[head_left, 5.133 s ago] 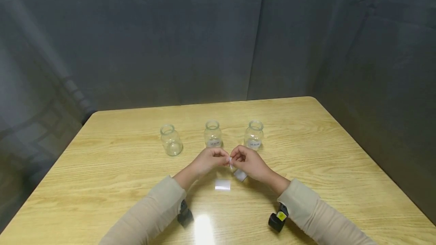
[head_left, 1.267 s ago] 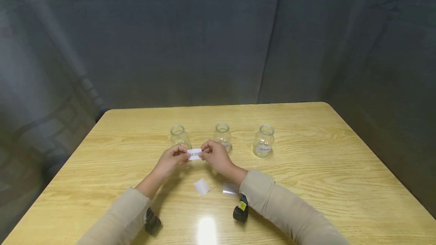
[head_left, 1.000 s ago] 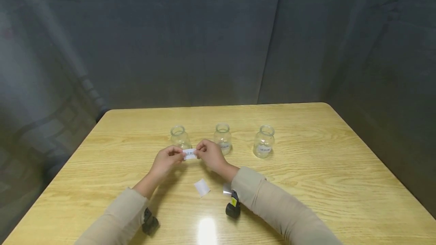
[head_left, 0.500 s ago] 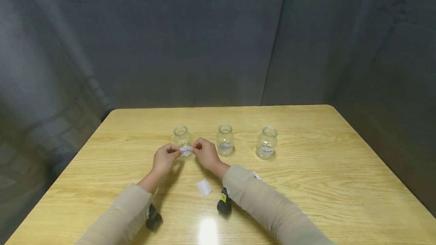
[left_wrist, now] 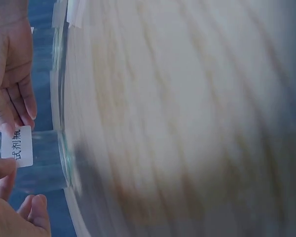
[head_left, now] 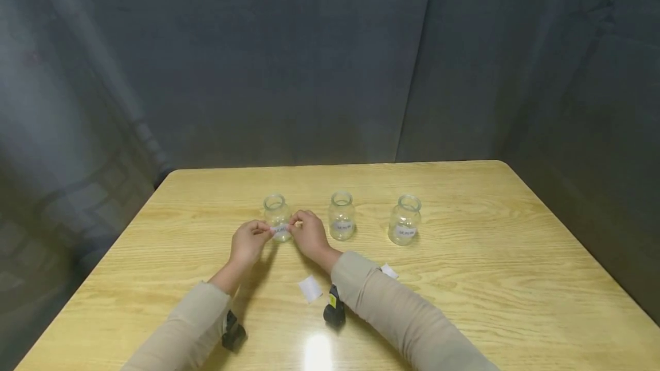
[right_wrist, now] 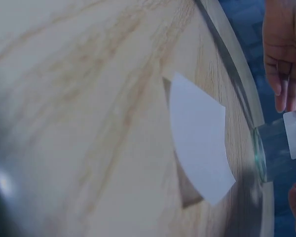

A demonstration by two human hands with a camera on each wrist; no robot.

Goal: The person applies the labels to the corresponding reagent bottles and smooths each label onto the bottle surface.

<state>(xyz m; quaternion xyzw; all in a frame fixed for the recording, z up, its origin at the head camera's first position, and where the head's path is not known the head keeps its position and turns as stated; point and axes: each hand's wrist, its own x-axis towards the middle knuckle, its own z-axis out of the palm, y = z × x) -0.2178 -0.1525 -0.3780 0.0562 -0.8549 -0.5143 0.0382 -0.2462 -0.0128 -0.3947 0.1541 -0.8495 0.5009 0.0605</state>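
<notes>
In the head view, my left hand (head_left: pixel 247 243) and right hand (head_left: pixel 311 237) pinch opposite ends of a small white label (head_left: pixel 280 230) printed with dark characters. It lies against the front of the leftmost glass jar (head_left: pixel 277 214), which stands upright on the table. The left wrist view shows the label (left_wrist: pixel 18 148) in front of the jar's clear wall (left_wrist: pixel 47 168), fingertips at its two ends. Two more open-mouthed glass jars stand to the right, the middle jar (head_left: pixel 341 213) and the right jar (head_left: pixel 405 219), each bearing a similar label.
A white paper piece (head_left: pixel 310 289) lies on the wooden table (head_left: pixel 490 279) in front of the hands. Another white piece (head_left: pixel 389 271) shows partly behind the right sleeve (head_left: pixel 402 319). A grey curtain (head_left: pixel 289 62) hangs behind the table.
Both hands have moved left and forward with the label, from in front of the jars to the leftmost jar's front. Earlier the hands met near the middle jar over a small white piece.
</notes>
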